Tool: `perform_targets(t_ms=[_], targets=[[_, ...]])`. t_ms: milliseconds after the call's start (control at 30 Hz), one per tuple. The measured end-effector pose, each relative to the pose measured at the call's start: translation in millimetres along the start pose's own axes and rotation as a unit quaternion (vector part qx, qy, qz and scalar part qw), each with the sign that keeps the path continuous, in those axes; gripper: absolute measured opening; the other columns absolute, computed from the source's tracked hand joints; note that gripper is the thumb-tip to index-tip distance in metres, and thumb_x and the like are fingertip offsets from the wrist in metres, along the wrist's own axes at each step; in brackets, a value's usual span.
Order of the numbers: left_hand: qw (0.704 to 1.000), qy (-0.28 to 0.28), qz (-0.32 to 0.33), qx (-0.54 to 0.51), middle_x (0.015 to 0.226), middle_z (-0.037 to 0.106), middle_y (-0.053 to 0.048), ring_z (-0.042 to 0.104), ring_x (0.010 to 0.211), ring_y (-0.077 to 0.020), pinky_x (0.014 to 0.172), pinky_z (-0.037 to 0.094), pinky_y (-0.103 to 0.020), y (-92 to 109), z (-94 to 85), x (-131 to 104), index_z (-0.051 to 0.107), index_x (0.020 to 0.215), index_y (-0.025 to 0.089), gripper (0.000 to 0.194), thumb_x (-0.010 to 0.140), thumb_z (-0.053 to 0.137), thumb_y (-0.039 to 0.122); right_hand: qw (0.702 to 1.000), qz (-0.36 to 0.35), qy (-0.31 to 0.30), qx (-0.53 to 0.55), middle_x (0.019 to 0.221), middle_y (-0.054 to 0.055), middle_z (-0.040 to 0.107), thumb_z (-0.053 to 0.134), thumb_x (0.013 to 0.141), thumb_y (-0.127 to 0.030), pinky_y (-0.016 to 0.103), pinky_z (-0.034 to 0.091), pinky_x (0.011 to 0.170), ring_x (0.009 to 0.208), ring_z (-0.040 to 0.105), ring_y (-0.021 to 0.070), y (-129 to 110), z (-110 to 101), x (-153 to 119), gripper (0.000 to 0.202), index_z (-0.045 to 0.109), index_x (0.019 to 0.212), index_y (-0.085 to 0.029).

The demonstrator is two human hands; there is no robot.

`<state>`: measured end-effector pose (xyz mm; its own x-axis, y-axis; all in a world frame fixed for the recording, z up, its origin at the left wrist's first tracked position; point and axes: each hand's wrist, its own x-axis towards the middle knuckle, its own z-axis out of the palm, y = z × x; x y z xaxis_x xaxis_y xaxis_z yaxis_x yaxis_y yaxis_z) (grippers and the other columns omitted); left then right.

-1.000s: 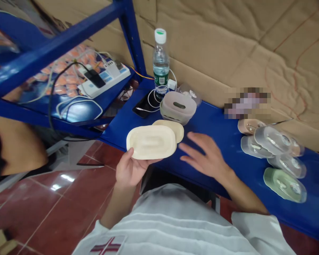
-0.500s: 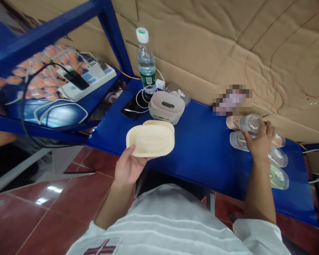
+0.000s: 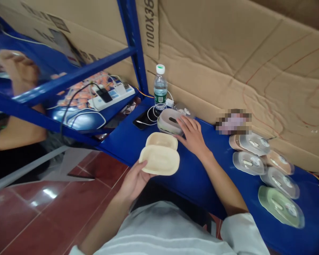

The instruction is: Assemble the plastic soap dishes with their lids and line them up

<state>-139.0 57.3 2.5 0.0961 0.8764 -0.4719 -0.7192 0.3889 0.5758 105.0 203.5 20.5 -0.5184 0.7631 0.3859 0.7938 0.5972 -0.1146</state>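
Observation:
My left hand (image 3: 136, 179) grips a shallow cream oval plastic dish (image 3: 159, 161) by its near left edge, thumb on the rim. Just behind that dish lies another cream oval dish (image 3: 162, 140) on the blue shelf (image 3: 202, 173). My right hand (image 3: 191, 132) reaches over the shelf with its fingers spread. Its fingertips are at the right side of a pale oval box (image 3: 168, 116) with a slot in its top; whether they press on it I cannot tell. Several transparent-lidded oval boxes, one of them green (image 3: 280, 207), sit on the right of the shelf.
A water bottle (image 3: 160, 86) stands at the back, by a dark phone (image 3: 145, 119) and a white cable. To the left are a blue rack post (image 3: 138, 46), a power strip (image 3: 114, 96) and many orange wrapped pieces (image 3: 81, 94). Another person's arm (image 3: 21, 131) shows at far left.
My right hand has left the lidded boxes on the right and moved left to the slotted pale box. My left hand still holds the cream dish. The view has shifted.

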Motion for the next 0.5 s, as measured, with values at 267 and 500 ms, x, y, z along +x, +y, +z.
perform_targets(t_ms=[267,500], targets=[[0.985,-0.125,-0.119,-0.025,0.150,0.068,-0.015,0.060,0.143,-0.0384,0.111,0.059,-0.053,-40.0,12.2,2.5,0.060,0.153,0.021,0.052,0.105,0.064,0.041,0.992,0.055,0.074,0.091,0.134,0.009,0.076,0.064,0.106,-0.040,0.050,0.048,0.119,0.129,0.070,0.0269,-3.6,-44.7,-66.8,0.033,0.071,0.135,-0.025],[0.970,-0.191,-0.152,0.007,0.146,0.070,-0.016,0.061,0.142,-0.0393,0.108,0.059,-0.055,-64.3,50.3,28.9,0.066,0.145,0.023,0.065,0.099,0.063,0.068,0.994,0.038,-0.041,0.098,0.142,0.006,0.072,0.062,0.104,-0.019,0.055,0.044,0.125,0.136,0.066,0.0257,-53.0,-73.1,-165.2,0.056,0.052,0.158,-0.032]])
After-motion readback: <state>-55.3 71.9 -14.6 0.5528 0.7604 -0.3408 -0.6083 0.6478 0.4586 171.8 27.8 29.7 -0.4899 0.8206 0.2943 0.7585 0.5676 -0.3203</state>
